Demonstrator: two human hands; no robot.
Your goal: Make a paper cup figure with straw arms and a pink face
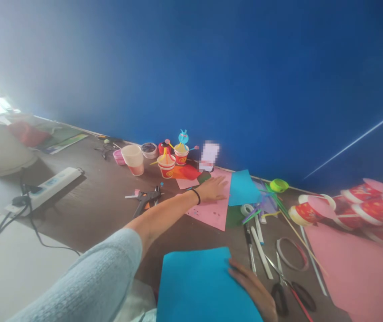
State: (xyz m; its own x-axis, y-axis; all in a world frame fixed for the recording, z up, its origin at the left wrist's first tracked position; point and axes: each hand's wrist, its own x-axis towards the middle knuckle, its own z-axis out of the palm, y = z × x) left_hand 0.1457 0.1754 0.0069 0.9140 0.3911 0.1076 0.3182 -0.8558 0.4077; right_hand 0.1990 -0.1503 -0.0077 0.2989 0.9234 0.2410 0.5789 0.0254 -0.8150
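My left hand (213,190) is stretched far forward, fingers spread flat over a pink sheet of paper (216,219) marked with small dark spots. A black band circles that wrist. Close to the camera, my right hand (254,288) grips the right edge of a large blue sheet of paper (198,281); its fingers lie over the edge and the thumb is hidden. Beyond the pink sheet lies a smaller blue sheet (244,188). Red paper cups stand near my left hand, one (181,154) topped by a blue antennaed figure and another (166,165) holding coloured strips.
A glue gun (146,198) lies left of my left forearm, with a power strip (48,188) farther left. Scissors (287,281), a cutter (250,250) and a tape ring (292,254) lie at the right. Several red cups (375,205) rest near another pink sheet (362,268). A blue wall (191,67) rises behind.
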